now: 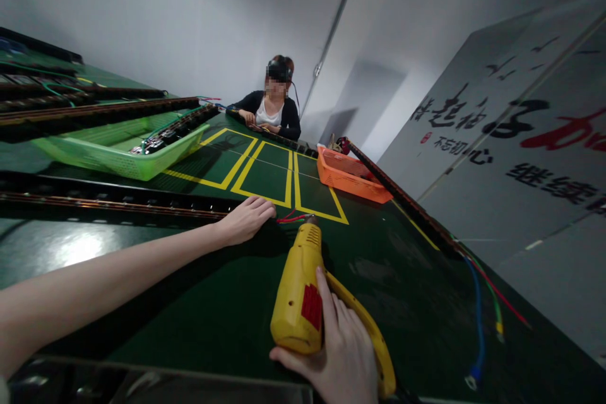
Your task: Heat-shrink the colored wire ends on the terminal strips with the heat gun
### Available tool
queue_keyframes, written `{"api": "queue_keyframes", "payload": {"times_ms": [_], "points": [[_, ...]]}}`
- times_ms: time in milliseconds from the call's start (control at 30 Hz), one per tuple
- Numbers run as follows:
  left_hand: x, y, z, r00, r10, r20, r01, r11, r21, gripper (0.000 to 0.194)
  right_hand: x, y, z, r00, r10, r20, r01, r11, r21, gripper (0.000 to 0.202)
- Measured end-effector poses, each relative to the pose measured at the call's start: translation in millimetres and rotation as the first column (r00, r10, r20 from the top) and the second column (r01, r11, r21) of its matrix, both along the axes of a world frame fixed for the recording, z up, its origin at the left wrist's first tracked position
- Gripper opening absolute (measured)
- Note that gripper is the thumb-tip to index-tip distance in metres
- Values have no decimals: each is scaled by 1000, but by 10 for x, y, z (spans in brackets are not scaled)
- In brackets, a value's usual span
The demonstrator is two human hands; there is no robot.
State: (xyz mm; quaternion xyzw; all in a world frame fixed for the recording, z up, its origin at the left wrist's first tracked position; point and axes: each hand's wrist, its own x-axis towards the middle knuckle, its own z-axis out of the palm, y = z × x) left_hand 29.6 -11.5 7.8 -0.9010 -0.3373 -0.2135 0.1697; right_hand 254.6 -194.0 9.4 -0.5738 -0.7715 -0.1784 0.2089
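Note:
My right hand (348, 344) is wrapped round a yellow heat gun (298, 293) with a red patch on its side. The gun's metal nozzle (311, 219) points away from me, close to the tips of red wires (291, 218). Those wires stick out from under the curled fingers of my left hand (250, 218), which is closed on them at the end of a long black strip (118, 201). Copper-coloured lines run along this strip, which lies across the green table from the left. My left fingertips are partly hidden.
A green basket (137, 167) on the left and an orange basket (348, 180) on the right stand beyond my hands. Long strips (95, 113) lie over the green one. Another strip (407, 196) with coloured wires (478, 315) slants along the right. A person (272, 107) sits opposite.

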Motion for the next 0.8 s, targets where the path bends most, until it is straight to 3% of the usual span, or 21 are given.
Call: {"api": "queue_keyframes", "payload": {"times_ms": [467,700,800], "points": [[-76,107,-11,983,-182,28,184,976,-120,24,22,-17,-44,999,16,-41,-19,998,-63,119],[-102,121,15,984,-179,17,180,976,-125,27,-100,-76,-14,998,21,-62,-26,997,-71,121],[-108,123,23,981,-196,-9,192,971,-139,30,-200,-98,13,995,92,-41,-95,994,-55,122]]}}
